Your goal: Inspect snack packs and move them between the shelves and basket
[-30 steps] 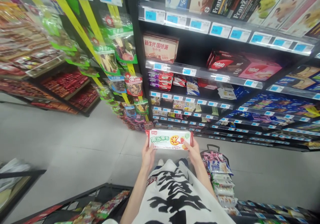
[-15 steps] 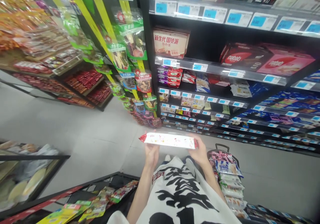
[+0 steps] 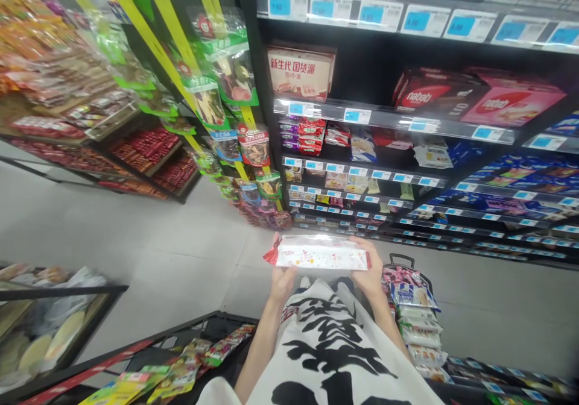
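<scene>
A long white snack packet (image 3: 322, 255) with red ends and small printed figures is held level in front of my body. My left hand (image 3: 282, 279) grips its left end, the thumb on the near face and the other fingers mostly hidden behind. Around the right end my right hand (image 3: 368, 272) is closed, with fingers over the top edge. Beyond the packet stand the dark shelves, where a stack of red and purple packets (image 3: 311, 137) and a pale box with red lettering (image 3: 301, 73) sit.
A cart piled with snack packets (image 3: 414, 308) stands right of my legs. Bagged snacks hang on yellow strips (image 3: 181, 43) at the left shelf end. A rack (image 3: 149, 164) of red packets stands left; a black-framed display (image 3: 199, 326) is near my left arm. Grey floor (image 3: 181, 236) lies between.
Both hands have shifted slightly right with the packet. It has turned a little, showing more of its shiny upper side. The view has moved slightly.
</scene>
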A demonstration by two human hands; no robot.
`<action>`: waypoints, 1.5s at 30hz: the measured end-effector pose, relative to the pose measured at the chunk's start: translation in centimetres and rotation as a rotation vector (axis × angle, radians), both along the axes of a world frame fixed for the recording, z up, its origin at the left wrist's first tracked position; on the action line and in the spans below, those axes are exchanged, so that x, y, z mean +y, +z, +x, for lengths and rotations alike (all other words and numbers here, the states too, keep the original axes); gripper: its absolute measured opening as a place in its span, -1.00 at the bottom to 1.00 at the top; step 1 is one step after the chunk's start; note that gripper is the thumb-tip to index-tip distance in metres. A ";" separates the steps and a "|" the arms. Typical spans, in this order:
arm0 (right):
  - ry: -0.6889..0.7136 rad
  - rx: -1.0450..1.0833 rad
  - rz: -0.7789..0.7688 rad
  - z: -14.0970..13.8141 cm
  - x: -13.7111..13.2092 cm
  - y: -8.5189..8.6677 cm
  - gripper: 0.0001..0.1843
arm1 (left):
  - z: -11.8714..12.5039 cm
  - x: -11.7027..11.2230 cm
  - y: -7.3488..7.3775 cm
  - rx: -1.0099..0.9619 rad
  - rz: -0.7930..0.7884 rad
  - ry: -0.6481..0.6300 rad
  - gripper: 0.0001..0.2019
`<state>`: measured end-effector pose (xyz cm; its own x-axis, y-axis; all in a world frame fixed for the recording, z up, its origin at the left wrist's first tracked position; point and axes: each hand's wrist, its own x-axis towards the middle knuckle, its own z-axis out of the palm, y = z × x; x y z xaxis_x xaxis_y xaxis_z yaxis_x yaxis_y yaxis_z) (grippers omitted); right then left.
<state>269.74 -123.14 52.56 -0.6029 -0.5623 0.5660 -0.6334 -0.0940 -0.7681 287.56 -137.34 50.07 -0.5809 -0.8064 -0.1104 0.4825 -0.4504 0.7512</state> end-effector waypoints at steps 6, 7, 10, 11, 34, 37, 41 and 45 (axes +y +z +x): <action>0.002 -0.034 0.021 0.0 0.2 -0.1 -0.50 | 0.0 0.5 0.2 -0.016 0.034 0.010 -0.09; 0.005 -0.038 0.019 -0.1 0.2 -0.1 -0.50 | 0.0 0.5 0.3 -0.018 0.034 0.013 -0.10; 0.012 -0.046 0.018 -0.2 0.2 -0.1 -0.48 | 0.0 0.6 0.4 -0.018 0.032 0.016 -0.10; 0.015 -0.048 0.019 -0.2 0.2 -0.1 -0.47 | 0.0 0.5 0.4 -0.015 0.031 0.018 -0.10; -0.001 -0.060 0.066 -0.1 0.6 0.1 -0.46 | 0.0 0.5 -0.3 -0.004 0.038 -0.017 -0.03; 0.000 -0.056 0.068 -0.1 0.7 0.2 -0.44 | -0.1 0.4 -0.4 0.004 0.046 -0.015 -0.03; 0.000 -0.035 0.044 -0.1 0.5 0.4 -0.43 | -0.2 0.3 -0.4 -0.022 0.049 0.000 -0.05; -0.011 -0.029 0.055 -0.2 0.4 0.5 -0.46 | -0.2 0.2 -0.6 -0.029 0.044 0.001 -0.01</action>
